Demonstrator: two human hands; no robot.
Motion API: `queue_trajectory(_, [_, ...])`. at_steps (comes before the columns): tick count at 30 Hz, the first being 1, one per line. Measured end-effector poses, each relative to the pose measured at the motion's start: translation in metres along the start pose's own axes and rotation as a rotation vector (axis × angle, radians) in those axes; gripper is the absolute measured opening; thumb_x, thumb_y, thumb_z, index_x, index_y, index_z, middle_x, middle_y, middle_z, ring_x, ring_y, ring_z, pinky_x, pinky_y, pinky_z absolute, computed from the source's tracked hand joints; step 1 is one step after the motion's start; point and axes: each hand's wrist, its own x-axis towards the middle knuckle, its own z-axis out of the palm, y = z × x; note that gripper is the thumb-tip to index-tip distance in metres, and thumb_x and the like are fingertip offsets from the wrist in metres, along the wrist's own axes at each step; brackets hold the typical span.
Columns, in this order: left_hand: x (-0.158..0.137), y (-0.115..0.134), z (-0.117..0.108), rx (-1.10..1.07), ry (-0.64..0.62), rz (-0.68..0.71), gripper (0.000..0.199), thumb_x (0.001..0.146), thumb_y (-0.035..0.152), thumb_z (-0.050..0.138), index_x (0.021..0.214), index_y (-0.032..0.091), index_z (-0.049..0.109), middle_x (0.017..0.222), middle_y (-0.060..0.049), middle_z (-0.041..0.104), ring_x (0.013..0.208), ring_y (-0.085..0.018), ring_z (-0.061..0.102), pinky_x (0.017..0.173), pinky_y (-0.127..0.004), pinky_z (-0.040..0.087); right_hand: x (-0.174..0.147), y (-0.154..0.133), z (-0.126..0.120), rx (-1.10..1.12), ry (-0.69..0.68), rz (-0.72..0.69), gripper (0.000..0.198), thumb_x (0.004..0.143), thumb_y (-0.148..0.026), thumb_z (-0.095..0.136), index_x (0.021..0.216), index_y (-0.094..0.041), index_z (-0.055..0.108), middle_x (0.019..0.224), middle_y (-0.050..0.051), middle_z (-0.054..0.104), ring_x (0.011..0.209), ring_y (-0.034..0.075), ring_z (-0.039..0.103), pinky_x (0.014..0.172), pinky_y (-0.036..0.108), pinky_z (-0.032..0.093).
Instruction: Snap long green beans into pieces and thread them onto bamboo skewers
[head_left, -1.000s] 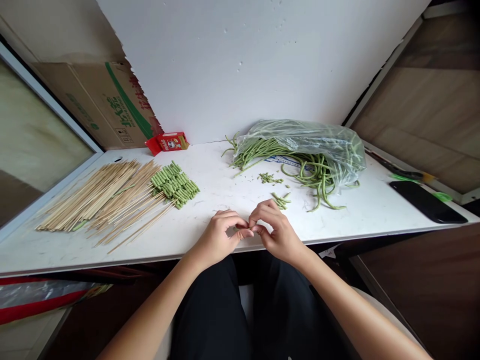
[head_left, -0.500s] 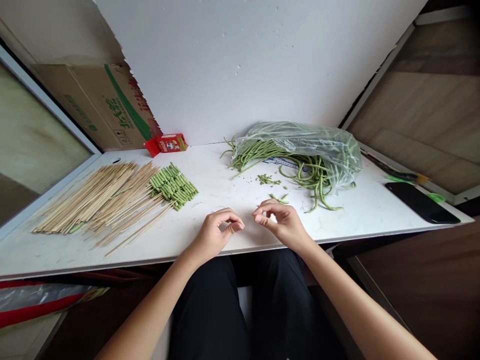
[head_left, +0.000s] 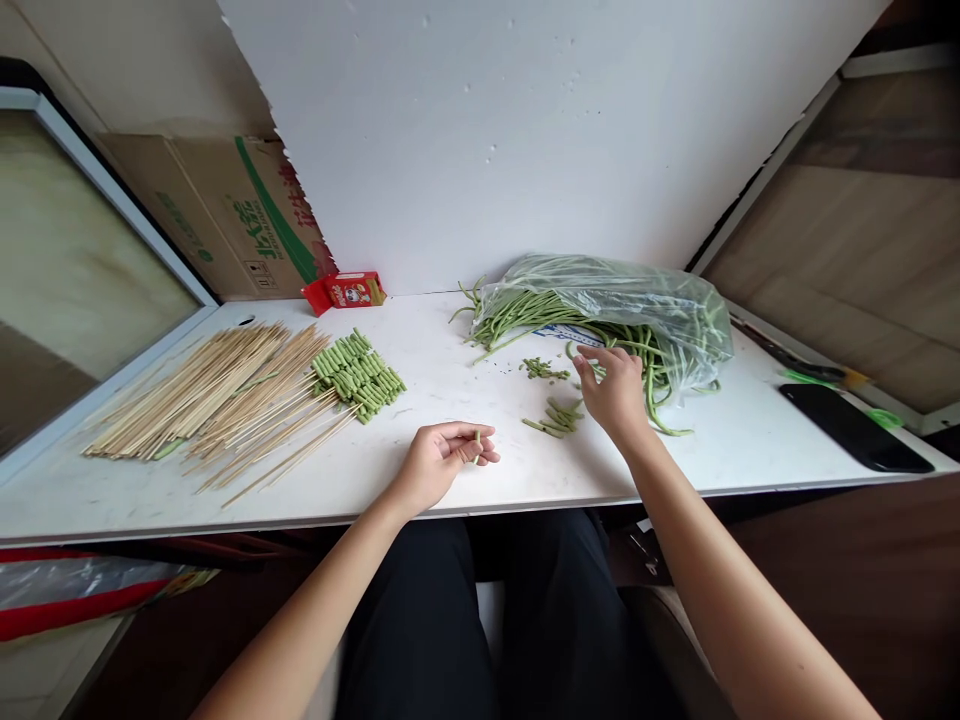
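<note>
My left hand (head_left: 444, 462) is over the table's front, its thumb and fingers pinched on a short piece of green bean (head_left: 478, 448). Farther forward and to the right, my right hand (head_left: 616, 392) has its thumb and index finger apart, with a curled bean showing in the gap. It is beside the long green beans (head_left: 517, 318) spilling from a clear plastic bag (head_left: 637, 285). Cut bean pieces (head_left: 556, 420) lie just left of that hand. Behind them is a small heap of bean ends (head_left: 544, 369).
On the left, many wooden skewers (head_left: 187, 385) lie in bundles, some with rows of bean pieces (head_left: 358, 373) threaded on. A red box (head_left: 357, 291) stands at the back near a cardboard carton (head_left: 217, 220). A black phone (head_left: 855, 428) lies at the right edge.
My right hand has moved away from the left, forward and right to the long beans. The piece in my left hand now shows, and more cut pieces are visible on the table.
</note>
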Motion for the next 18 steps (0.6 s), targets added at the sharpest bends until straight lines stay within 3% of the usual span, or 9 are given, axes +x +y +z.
queue_trajectory(3, [0.0, 0.002, 0.002, -0.099, 0.041, -0.023, 0.055, 0.082, 0.043, 0.089, 0.125, 0.013, 0.071, 0.096, -0.012, 0.081, 0.089, -0.026, 0.08, 0.084, -0.041, 0.061, -0.02, -0.031, -0.003, 0.157, -0.082, -0.063, 0.042, 0.105, -0.052, 0.053, 0.109, -0.02, 0.08, 0.106, 0.014, 0.08, 0.095, 0.03, 0.065, 0.099, 0.051, 0.044])
queue_trajectory(5, [0.001, 0.002, 0.002, -0.127, 0.08, -0.036, 0.058, 0.08, 0.042, 0.09, 0.126, 0.013, 0.07, 0.097, -0.013, 0.082, 0.092, -0.026, 0.079, 0.086, -0.041, 0.059, -0.036, -0.055, -0.006, 0.281, -0.167, -0.042, 0.045, 0.105, -0.057, 0.053, 0.103, -0.021, 0.08, 0.107, 0.012, 0.08, 0.093, 0.028, 0.064, 0.087, 0.045, 0.048])
queue_trajectory(9, [0.001, 0.004, 0.003, -0.144, 0.16, -0.017, 0.041, 0.08, 0.042, 0.09, 0.103, 0.014, 0.072, 0.093, -0.012, 0.081, 0.101, -0.026, 0.076, 0.096, -0.04, 0.053, -0.061, -0.092, -0.01, 0.461, -0.332, 0.012, 0.045, 0.102, -0.061, 0.057, 0.097, -0.022, 0.078, 0.093, 0.009, 0.079, 0.08, 0.024, 0.062, 0.069, 0.037, 0.045])
queue_trajectory(12, [0.0, 0.006, 0.005, -0.137, 0.199, 0.034, 0.035, 0.081, 0.042, 0.089, 0.095, 0.015, 0.071, 0.1, -0.011, 0.08, 0.104, -0.024, 0.074, 0.099, -0.039, 0.052, -0.073, -0.103, -0.009, 0.509, -0.476, 0.022, 0.042, 0.099, -0.062, 0.062, 0.091, -0.023, 0.079, 0.09, 0.006, 0.079, 0.08, 0.022, 0.064, 0.068, 0.035, 0.045])
queue_trajectory(18, [-0.003, 0.005, 0.014, -0.103, 0.257, 0.065, 0.037, 0.077, 0.045, 0.091, 0.093, 0.016, 0.075, 0.1, -0.007, 0.076, 0.092, -0.018, 0.069, 0.088, -0.032, 0.055, -0.082, -0.099, 0.004, 0.742, -0.706, 0.095, 0.041, 0.09, -0.061, 0.074, 0.099, -0.021, 0.081, 0.094, 0.006, 0.08, 0.079, 0.02, 0.069, 0.067, 0.032, 0.05])
